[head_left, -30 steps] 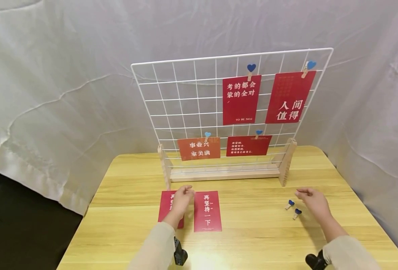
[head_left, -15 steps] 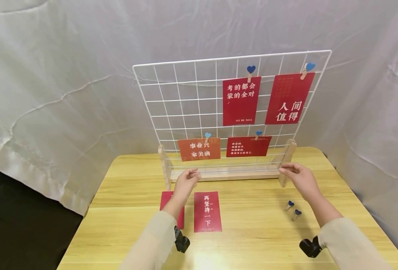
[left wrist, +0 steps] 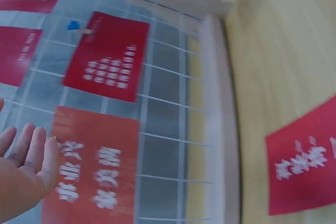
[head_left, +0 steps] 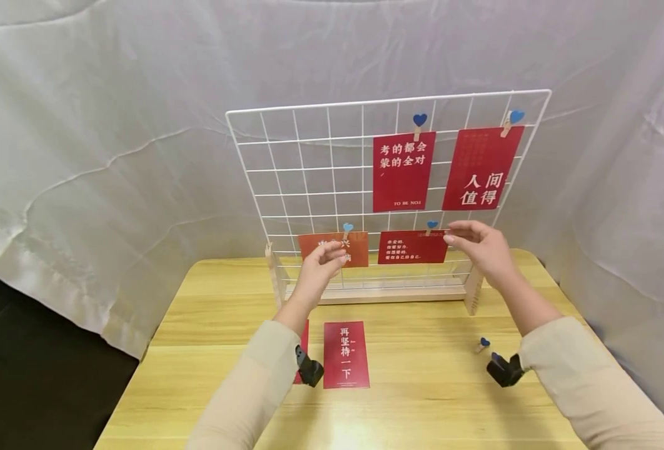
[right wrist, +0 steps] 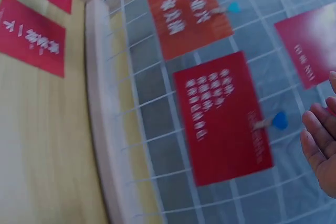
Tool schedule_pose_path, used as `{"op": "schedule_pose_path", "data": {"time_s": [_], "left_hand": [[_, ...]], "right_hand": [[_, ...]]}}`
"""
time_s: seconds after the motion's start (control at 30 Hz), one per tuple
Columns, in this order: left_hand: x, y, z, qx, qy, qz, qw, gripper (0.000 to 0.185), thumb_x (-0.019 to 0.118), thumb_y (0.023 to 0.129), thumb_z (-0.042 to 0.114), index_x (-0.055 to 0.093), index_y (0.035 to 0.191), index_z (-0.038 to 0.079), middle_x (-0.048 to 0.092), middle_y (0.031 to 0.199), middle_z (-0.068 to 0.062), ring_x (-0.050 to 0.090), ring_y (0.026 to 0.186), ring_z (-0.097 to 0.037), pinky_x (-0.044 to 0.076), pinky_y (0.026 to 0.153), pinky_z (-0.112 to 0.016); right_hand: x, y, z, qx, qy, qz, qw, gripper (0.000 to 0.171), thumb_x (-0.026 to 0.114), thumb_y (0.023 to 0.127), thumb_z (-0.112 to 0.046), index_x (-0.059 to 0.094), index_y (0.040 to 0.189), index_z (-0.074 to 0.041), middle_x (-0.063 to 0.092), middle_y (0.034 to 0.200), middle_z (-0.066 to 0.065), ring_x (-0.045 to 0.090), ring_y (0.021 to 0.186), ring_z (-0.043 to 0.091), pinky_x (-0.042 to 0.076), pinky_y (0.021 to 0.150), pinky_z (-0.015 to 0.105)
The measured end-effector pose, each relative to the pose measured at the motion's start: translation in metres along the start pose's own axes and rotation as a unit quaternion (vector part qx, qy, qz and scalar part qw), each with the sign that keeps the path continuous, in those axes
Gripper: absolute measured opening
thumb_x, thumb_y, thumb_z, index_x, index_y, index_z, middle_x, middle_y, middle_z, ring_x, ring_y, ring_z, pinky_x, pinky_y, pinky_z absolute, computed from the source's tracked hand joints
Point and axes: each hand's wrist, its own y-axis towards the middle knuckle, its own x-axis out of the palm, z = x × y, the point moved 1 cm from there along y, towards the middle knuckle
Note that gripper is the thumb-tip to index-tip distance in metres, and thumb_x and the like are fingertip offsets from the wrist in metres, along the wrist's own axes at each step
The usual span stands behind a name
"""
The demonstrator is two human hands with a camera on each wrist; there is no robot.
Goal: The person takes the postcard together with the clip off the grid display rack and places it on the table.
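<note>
My left hand [head_left: 319, 272] is raised before the orange-red card [head_left: 360, 240] on the white wire grid [head_left: 304, 156], covering some of its lettering. It holds nothing; its fingers are relaxed in the left wrist view. My right hand [head_left: 486, 253], fingers loosely bent and empty, hovers by the right end of the lower dark red card [head_left: 411, 253]. Heart-topped clothespins hold both cards: a light blue clothespin [head_left: 347, 230] and a blue clothespin [head_left: 432, 226]. Higher up hang two upright red cards, the middle card [head_left: 402, 184] and the right card [head_left: 472, 159], each clipped likewise.
On the wooden table [head_left: 422, 394] lies a red card [head_left: 346, 372]; a second red card is mostly hidden beneath the left forearm. Near the right wrist camera [head_left: 504, 371] lies a dark blue heart clothespin [head_left: 483, 343], another almost covered. Wooden feet [head_left: 276, 275] support the grid.
Both hands have risen from over the table to the lower part of the grid. The left moved up past the table cards, the right up and leftward. Cards and clothespins stay put.
</note>
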Motion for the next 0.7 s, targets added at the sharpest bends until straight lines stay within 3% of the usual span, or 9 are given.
{"op": "schedule_pose_path", "data": {"time_s": [0.2, 0.4, 0.7], "left_hand": [[0.002, 0.009, 0.022, 0.03, 0.001, 0.003, 0.9995, 0.036, 0.056, 0.082, 0.004, 0.047, 0.118, 0.0, 0.05, 0.113, -0.02, 0.052, 0.097, -0.022, 0.042, 0.085, -0.033], [0.006, 0.02, 0.039, 0.05, 0.003, -0.012, 0.9987, 0.039, 0.056, 0.082, 0.004, 0.046, 0.12, 0.002, 0.052, 0.114, -0.015, 0.051, 0.1, -0.021, 0.042, 0.085, -0.031], [0.014, 0.036, 0.057, 0.074, 0.004, -0.029, 0.9969, 0.041, 0.056, 0.082, 0.005, 0.045, 0.121, 0.004, 0.051, 0.117, -0.012, 0.05, 0.102, -0.019, 0.041, 0.086, -0.033]], "right_hand": [[-0.005, 0.011, -0.029, -0.012, -0.025, -0.006, 1.0, 0.05, 0.056, 0.081, -0.037, 0.048, 0.118, -0.003, 0.052, 0.113, 0.011, 0.051, 0.097, 0.016, 0.042, 0.081, 0.029], [-0.01, 0.022, -0.057, -0.022, -0.033, -0.02, 0.999, 0.052, 0.058, 0.08, -0.036, 0.045, 0.12, -0.005, 0.05, 0.116, 0.012, 0.047, 0.104, 0.024, 0.04, 0.087, 0.039], [-0.014, 0.04, -0.085, -0.031, -0.035, -0.017, 0.999, 0.056, 0.058, 0.079, -0.039, 0.042, 0.124, -0.008, 0.046, 0.121, 0.01, 0.043, 0.109, 0.025, 0.04, 0.086, 0.042]]}}
